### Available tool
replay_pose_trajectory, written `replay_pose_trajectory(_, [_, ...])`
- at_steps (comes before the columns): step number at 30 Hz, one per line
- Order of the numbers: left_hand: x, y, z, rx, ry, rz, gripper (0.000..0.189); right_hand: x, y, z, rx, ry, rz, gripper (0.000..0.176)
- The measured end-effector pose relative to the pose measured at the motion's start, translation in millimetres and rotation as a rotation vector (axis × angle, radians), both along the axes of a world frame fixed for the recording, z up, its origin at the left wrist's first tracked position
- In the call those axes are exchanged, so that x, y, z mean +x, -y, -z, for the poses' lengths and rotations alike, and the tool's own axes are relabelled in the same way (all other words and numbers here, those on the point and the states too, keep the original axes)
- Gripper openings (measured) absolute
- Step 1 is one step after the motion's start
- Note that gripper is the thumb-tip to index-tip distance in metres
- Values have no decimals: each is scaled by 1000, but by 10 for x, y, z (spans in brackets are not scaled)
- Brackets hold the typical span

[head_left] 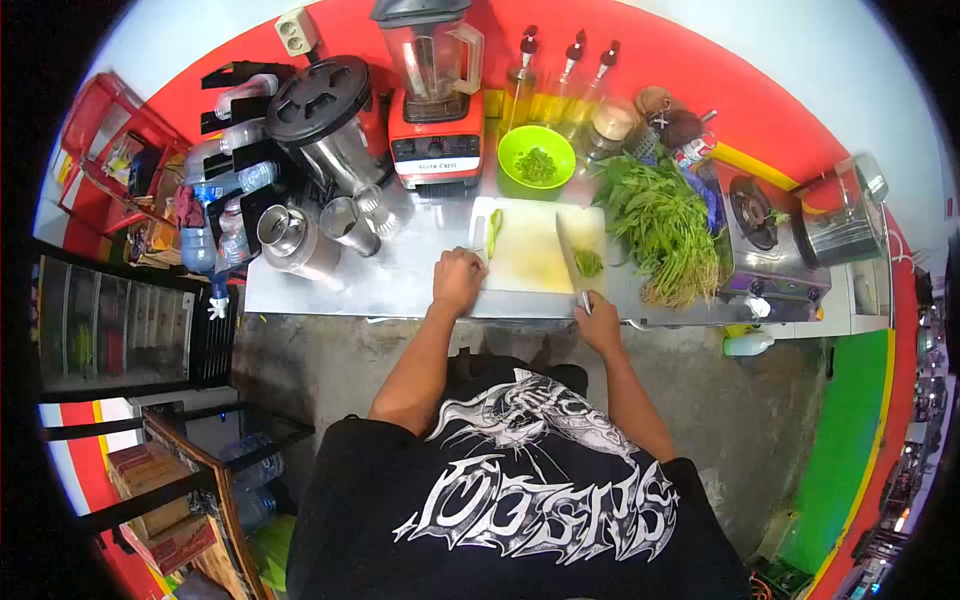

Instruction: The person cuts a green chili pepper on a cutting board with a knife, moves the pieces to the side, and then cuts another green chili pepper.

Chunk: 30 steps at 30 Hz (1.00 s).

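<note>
A white cutting board (530, 270) lies on the metal counter near its front edge. My right hand (599, 322) is closed on the handle of a kitchen knife (568, 250), whose blade points away from me over the board's right side. Chopped greens (588, 263) sit in a small heap just right of the blade. At the board's left edge, my left hand (460, 278) has its fingers curled together; whether they grip anything is hidden. A green stalk (495, 232) lies on the board close to those fingers.
Behind the board stands a lime-green bowl (508, 180) with chopped greens inside. A large bunch of leafy greens (660, 225) lies to the right, before a gas stove (775, 278). A blender (436, 140), oil bottles (520, 95), metal cups (350, 228) and a steel container (345, 150) line the counter.
</note>
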State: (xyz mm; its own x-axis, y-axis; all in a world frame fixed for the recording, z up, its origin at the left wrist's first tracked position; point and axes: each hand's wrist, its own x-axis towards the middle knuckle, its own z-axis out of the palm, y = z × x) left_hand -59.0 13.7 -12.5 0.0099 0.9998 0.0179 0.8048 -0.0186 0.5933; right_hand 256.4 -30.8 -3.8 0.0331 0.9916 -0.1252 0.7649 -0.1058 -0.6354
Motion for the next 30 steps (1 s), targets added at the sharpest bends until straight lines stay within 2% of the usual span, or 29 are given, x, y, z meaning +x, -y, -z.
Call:
replay_pose_trajectory(5, [97, -30, 22, -18, -120, 54, 13, 47, 29, -10, 9, -16, 15, 23])
replay_pose_trajectory(7, [136, -45, -28, 26, -177, 48, 13, 39, 6, -102, -22, -89, 9, 32])
replay_pose_trajectory(9, [174, -83, -141, 29, -143, 70, 13, 79, 7, -114, -68, -66, 2, 31])
replay_pose_trajectory(11, [244, -152, -238, -146, 116, 118, 10, 97, 16, 6, 72, -186, 32, 18])
replay_pose_trajectory(12, [301, -120, -248, 0, 194, 150, 9, 109, 18, 37, 71, -187, 37, 18])
replay_pose_trajectory(14, [407, -135, -281, 60, 247, 217, 9, 142, -4, 89, -50, -187, 17, 32])
replay_pose_trajectory(16, [499, -133, -400, 162, 372, 302, 13, 112, 1, 42, -87, -184, 29, 33])
replay_pose_trajectory(20, [586, -122, -608, 71, 499, 291, 14, 81, 20, 24, -116, -248, 66, 32])
replay_pose_trajectory(24, [541, -105, -433, 40, 582, 248, 14, 71, 48, 74, 57, -241, 47, 21])
replay_pose_trajectory(26, [460, -117, -165, -18, 579, 242, 15, 38, 68, -98, -60, -198, 51, 31])
replay_pose_trajectory(29, [356, -70, 216, -1, 466, 162, 15, 45, 66, -32, -69, -184, 20, 32])
replay_pose_trajectory(30, [346, -38, 78, 7, 439, 146, 13, 35, 63, -70, -70, -184, 21, 32])
